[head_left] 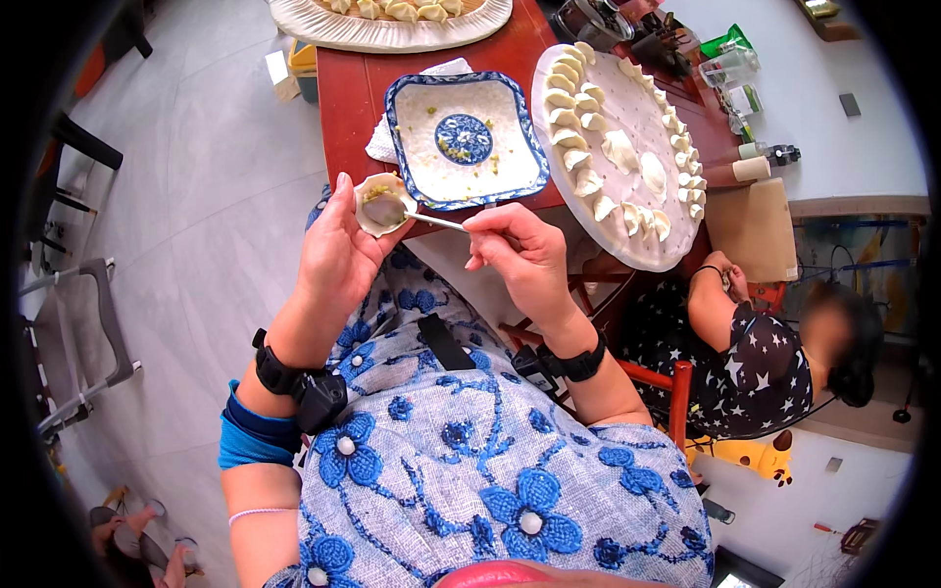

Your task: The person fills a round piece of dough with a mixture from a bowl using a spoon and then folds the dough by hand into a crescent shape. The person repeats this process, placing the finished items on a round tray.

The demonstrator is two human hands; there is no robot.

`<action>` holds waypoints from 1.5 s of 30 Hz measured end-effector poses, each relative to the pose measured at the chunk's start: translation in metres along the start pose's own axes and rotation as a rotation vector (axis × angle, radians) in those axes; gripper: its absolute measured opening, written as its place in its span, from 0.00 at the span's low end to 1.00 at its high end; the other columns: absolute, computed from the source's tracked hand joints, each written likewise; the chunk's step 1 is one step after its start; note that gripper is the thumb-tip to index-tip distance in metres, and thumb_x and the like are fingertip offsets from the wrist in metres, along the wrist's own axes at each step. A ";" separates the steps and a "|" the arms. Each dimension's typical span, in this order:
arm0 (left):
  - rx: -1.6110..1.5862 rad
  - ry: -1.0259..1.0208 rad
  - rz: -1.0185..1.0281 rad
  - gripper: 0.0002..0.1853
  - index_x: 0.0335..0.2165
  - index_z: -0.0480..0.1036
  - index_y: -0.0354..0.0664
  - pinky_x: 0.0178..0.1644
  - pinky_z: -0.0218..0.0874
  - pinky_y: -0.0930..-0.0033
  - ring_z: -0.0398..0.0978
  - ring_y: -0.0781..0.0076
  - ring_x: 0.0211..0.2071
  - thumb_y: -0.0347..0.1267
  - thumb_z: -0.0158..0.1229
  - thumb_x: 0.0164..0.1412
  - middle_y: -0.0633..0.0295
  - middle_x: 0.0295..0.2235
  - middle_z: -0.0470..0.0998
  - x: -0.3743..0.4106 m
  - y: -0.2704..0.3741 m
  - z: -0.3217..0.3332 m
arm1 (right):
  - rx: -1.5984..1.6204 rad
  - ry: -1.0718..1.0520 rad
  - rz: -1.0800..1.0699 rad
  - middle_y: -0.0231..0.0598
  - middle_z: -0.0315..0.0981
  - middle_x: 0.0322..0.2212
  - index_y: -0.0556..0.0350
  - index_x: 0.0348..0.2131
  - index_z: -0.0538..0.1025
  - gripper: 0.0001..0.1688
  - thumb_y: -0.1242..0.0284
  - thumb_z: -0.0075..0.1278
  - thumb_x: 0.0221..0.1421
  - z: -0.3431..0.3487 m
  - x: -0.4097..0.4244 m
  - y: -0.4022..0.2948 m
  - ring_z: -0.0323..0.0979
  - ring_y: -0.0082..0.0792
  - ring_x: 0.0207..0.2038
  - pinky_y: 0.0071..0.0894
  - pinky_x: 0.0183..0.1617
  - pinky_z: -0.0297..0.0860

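Cupped in my left hand [334,250] lies a round dumpling wrapper [362,209] with bits of greenish-yellow filling in it. My right hand [518,250] grips the thin handle of a metal spoon [437,220], whose bowl rests on the filling inside the wrapper. Just beyond my hands, a square blue-and-white dish [441,103] holds scattered scraps of filling. It sits partly over a white cloth [381,143]. To the right, a round white tray [610,187] carries rows of folded dumplings [564,117] around its rim, with larger pieces of dough [653,176] near its middle.
Another round tray [393,40] of dumplings stands at the far edge of the red wooden table [353,95]. A person [757,360] in a star-patterned top sits at the right, near a red chair [680,404]. A bin [303,66] stands beyond the table's left edge.
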State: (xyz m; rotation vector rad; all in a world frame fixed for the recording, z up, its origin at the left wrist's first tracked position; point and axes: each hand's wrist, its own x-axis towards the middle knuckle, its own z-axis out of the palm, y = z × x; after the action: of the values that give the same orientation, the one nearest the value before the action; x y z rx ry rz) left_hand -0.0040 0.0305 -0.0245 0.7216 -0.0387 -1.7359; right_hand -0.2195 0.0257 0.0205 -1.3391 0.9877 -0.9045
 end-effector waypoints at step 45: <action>0.323 -0.318 -0.195 0.29 0.57 0.60 0.29 0.60 0.64 0.59 0.73 0.59 0.53 0.45 0.33 0.74 0.49 0.53 0.71 -0.017 0.008 0.080 | 0.215 0.154 0.020 0.31 0.77 0.30 0.63 0.37 0.80 0.09 0.74 0.58 0.57 -0.017 0.031 -0.023 0.74 0.17 0.33 0.19 0.35 0.71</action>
State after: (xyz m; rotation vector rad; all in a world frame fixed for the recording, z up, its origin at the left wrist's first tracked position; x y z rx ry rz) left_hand -0.0339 0.0158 0.0511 0.6908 -0.4909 -2.0451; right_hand -0.2243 -0.0104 0.0421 -1.0894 0.9889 -1.0786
